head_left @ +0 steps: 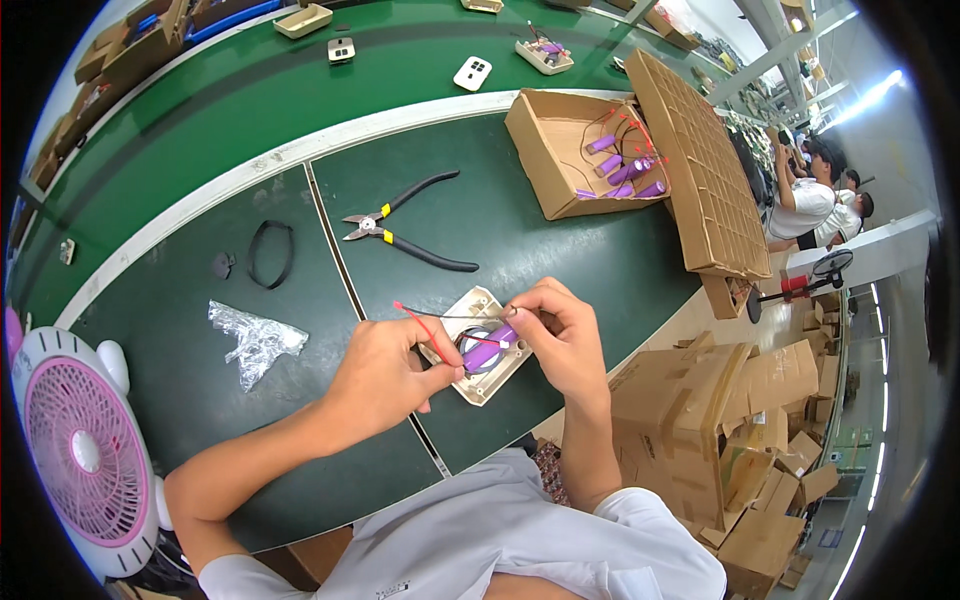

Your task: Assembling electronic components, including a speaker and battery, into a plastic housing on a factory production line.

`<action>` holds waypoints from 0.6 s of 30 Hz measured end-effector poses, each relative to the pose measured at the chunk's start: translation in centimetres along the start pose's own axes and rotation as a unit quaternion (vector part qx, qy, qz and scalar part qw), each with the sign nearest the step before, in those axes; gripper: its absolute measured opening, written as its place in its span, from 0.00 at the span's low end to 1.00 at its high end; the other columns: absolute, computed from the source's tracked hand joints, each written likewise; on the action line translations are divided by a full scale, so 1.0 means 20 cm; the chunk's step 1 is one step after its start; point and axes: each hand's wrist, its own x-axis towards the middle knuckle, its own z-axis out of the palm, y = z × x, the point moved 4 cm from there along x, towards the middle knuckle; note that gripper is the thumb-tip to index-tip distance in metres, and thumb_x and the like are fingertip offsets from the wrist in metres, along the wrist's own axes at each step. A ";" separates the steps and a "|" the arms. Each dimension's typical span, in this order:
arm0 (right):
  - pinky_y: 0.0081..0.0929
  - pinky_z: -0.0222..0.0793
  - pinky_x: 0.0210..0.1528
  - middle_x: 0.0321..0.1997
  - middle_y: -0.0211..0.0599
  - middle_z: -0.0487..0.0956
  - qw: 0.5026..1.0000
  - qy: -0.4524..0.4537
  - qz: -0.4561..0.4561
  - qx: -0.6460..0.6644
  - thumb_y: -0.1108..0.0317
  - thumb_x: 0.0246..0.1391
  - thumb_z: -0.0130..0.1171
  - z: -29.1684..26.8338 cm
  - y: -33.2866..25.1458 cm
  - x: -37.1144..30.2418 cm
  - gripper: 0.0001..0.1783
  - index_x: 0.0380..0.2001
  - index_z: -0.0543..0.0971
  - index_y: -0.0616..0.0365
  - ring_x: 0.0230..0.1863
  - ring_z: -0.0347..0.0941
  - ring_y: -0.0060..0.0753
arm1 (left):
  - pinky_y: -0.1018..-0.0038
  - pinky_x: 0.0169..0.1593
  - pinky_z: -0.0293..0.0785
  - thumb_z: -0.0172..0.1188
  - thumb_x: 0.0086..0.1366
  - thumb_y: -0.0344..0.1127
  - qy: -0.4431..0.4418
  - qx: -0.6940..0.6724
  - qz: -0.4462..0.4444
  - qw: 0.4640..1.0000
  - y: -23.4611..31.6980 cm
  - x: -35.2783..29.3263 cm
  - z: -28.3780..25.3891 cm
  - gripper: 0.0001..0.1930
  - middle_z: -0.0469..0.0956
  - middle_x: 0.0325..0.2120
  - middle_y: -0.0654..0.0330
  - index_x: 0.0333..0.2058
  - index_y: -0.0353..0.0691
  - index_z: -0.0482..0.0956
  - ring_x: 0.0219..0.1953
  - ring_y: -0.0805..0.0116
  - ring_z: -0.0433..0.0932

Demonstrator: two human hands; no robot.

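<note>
A purple cylindrical battery [485,352] lies slanted over a cream plastic housing [480,391] near the front edge of the bench. My left hand [392,372] pinches the battery's lower left end. At the upper right end, the thumb and fingers of my right hand [560,332] are closed on it. A red wire [425,326] and a black wire loop up from the battery toward a red tip. Under the battery, a round part inside the housing is partly hidden. Diagonal cutters [385,222] with black handles lie spread beyond my hands.
An open cardboard box [545,150] with several purple batteries stands at the back right, beside a cardboard divider grid [700,170]. A clear plastic bag [255,340] and black band [270,255] lie left. A pink fan [85,450] is at far left; cartons [670,420] are right.
</note>
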 end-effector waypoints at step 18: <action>0.30 0.71 0.37 0.42 0.44 0.80 0.965 0.180 -0.069 -0.176 0.68 0.62 0.60 -0.04 -0.08 0.01 0.16 0.50 0.75 0.65 0.38 0.76 0.33 | 0.54 0.38 0.75 0.64 0.65 0.52 0.021 0.336 0.026 0.941 0.08 0.06 -0.28 0.27 0.77 0.19 0.39 0.21 0.30 0.78 0.29 0.40 0.80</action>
